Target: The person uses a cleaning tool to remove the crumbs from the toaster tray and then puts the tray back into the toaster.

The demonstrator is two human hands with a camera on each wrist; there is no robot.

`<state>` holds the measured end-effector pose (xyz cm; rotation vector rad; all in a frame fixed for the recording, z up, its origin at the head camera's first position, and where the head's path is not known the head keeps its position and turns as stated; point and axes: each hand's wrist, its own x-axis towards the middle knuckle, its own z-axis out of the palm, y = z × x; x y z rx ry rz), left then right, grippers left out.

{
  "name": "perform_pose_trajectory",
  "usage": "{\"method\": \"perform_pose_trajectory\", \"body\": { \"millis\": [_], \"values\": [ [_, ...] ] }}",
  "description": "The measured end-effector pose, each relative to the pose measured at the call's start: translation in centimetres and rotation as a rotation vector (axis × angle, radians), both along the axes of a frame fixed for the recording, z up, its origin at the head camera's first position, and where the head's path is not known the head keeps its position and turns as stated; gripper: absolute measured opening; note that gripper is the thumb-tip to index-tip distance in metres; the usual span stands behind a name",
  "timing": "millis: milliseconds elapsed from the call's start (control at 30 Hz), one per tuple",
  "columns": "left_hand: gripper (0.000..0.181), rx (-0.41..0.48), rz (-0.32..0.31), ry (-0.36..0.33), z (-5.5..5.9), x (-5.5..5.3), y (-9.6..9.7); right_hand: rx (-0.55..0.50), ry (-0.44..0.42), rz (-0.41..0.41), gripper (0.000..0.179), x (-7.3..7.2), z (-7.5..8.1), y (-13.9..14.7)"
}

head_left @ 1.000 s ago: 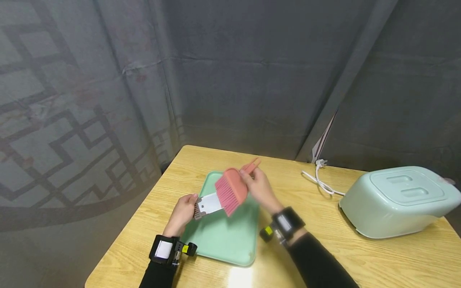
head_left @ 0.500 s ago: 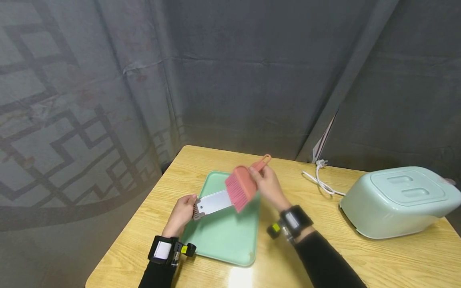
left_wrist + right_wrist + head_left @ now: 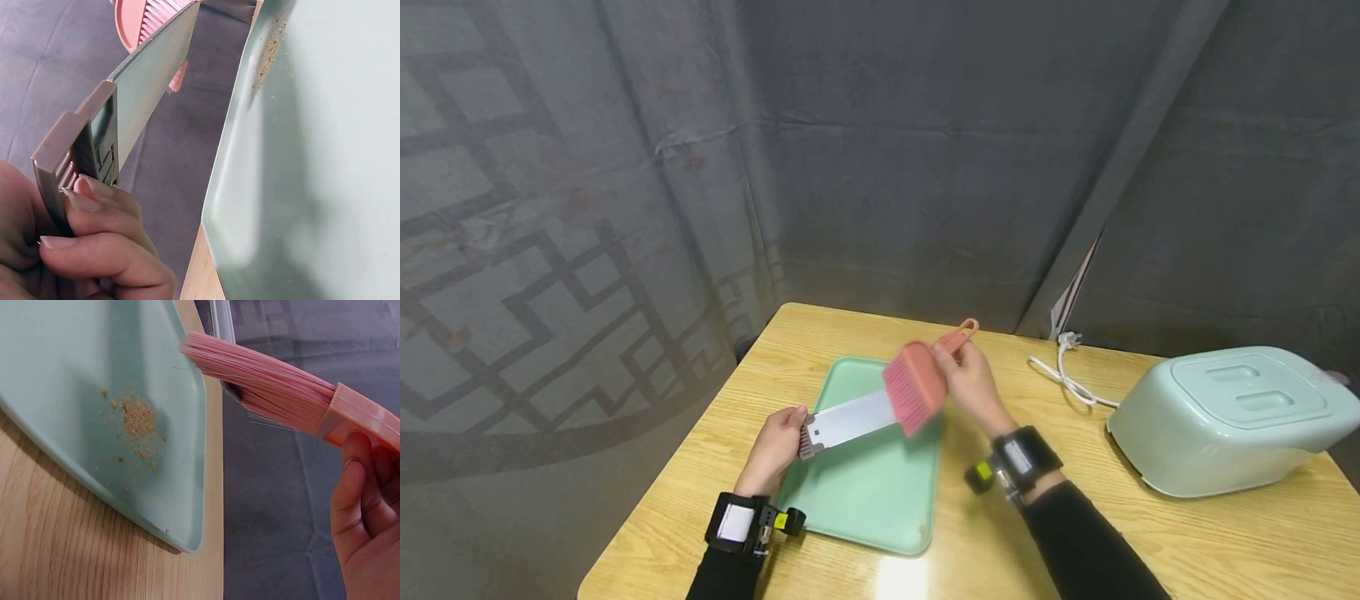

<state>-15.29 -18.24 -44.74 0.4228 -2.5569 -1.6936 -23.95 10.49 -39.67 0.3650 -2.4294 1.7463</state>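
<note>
My left hand (image 3: 775,446) pinches the grey-brown end of a flat metal crumb tray (image 3: 853,418), which is held tilted above a mint-green serving tray (image 3: 868,500). My right hand (image 3: 973,390) grips the handle of a coral-pink brush (image 3: 917,383). Its bristles (image 3: 262,375) overlap the far end of the crumb tray in the head view. In the right wrist view, a small heap of tan crumbs (image 3: 137,417) lies on the green tray near one end. The left wrist view shows the crumb tray edge-on, with the brush partly hidden behind it.
A mint-green toaster (image 3: 1232,425) with a lid stands at the right of the wooden table (image 3: 1045,533). Its white cord (image 3: 1078,389) and plug lie behind it. Grey curtains (image 3: 917,167) hang along the table's far and left sides.
My right hand has moved the brush right and slightly away along the crumb tray, uncovering more of its metal surface. My left hand has shifted only slightly.
</note>
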Motion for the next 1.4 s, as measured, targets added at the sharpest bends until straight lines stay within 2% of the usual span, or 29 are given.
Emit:
{"method": "perform_pose_trajectory", "body": {
  "millis": [333, 600, 767, 1100, 1400],
  "values": [
    [0.040, 0.026, 0.002, -0.009, -0.1, 0.0, 0.0, -0.007, 0.018, -0.009, 0.035, -0.2, 0.0, 0.9],
    [0.041, 0.008, 0.003, -0.003, 0.0, 0.2, -0.1, -0.025, 0.051, -0.022, 0.034, -0.3, 0.0, 1.3],
    [0.042, 0.008, 0.005, 0.002, 0.0, 0.2, -0.1, -0.059, 0.082, -0.019, 0.033, -0.2, 0.8, 0.9],
    [0.038, 0.059, 0.015, 0.006, 0.0, -0.2, 0.6, -0.088, 0.086, 0.102, 0.028, 1.6, 3.2, -3.0],
    [0.034, 0.087, -0.001, 0.026, 0.0, -0.2, 1.0, -0.091, 0.045, 0.196, 0.026, 2.9, 2.3, -6.3]
  ]
}}
